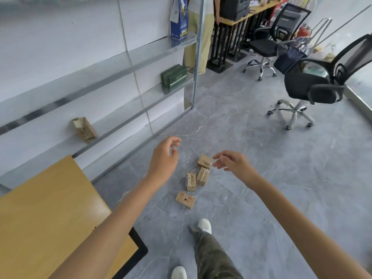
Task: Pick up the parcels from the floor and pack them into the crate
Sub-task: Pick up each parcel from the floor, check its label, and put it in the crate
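Note:
Several small brown cardboard parcels lie on the grey tiled floor ahead of my feet: the farthest parcel (204, 161), two upright ones side by side (190, 181) (203, 176), and the nearest, flat parcel with red marks (185, 199). My left hand (165, 156) hangs in the air to the left of the parcels, fingers loosely curled, holding nothing. My right hand (231, 162) is stretched out just right of the farthest parcel, fingers relaxed and empty. No crate can be made out for certain; a dark rim (138, 250) shows beside the wooden table.
A wooden table (40, 214) fills the lower left. A glass shelf unit (120, 77) along the left wall holds a brown parcel (84, 129), a green box (174, 77) and a blue bag (179, 19). Two black office chairs (314, 85) (267, 43) and a person (199, 37) stand farther back.

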`<state>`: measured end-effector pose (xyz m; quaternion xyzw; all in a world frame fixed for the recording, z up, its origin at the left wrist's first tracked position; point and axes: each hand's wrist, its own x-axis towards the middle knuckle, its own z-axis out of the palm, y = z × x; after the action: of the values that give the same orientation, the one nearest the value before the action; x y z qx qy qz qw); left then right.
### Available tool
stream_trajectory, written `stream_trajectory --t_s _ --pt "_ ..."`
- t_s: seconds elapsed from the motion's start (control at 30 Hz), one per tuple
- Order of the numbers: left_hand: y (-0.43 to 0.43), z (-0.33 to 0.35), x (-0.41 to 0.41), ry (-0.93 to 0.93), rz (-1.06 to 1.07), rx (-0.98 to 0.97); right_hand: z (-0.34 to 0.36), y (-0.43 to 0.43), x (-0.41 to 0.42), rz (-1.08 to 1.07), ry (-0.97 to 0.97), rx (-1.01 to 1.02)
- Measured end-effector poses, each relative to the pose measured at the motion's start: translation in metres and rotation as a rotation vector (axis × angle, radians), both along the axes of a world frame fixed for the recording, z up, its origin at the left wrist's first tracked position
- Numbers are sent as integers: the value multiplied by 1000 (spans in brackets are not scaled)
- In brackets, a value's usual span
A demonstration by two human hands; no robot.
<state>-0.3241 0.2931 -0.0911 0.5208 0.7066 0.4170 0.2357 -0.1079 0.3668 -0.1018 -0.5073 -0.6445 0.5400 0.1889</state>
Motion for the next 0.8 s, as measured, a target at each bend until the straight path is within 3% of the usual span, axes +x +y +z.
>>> stream_trajectory --t_s 0.27,0.43,0.67,0.8 --pt "137 -39 -4 -28 -22 -149 -44 136 -18 -15 -52 -122" --pt "202 -72 2 -180 90 -250 -85 204 -30 -47 -104 -183" --pt "233 -181 -11 -269 150 -506 -208 232 -54 -65 -249 -413" --pt "260 -278 -30 -267 127 -604 -308 248 -81 -85 -291 -483"
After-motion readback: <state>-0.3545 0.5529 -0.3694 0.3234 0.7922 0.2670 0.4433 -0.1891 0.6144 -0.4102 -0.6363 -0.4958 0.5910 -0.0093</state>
